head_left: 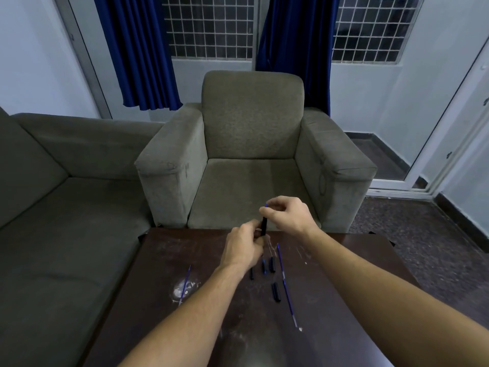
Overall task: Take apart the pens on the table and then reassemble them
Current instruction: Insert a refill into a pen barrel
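Observation:
Over the far edge of the dark table (pixel 344 300) I hold a black pen barrel (pixel 264 225) nearly upright. My left hand (pixel 244 250) grips its lower end, and my right hand (pixel 288 214) pinches its top, where a blue tip shows. On the table below lie several small black pen parts (pixel 272 264), a longer black piece (pixel 276 292) and a long blue refill (pixel 285 284). Another blue refill (pixel 185 284) lies apart to the left on a white smudge.
A grey armchair (pixel 251 154) stands right behind the table. A grey sofa (pixel 60 207) runs along the left. Blue curtains and barred windows are at the back, a glass door (pixel 455 128) at the right.

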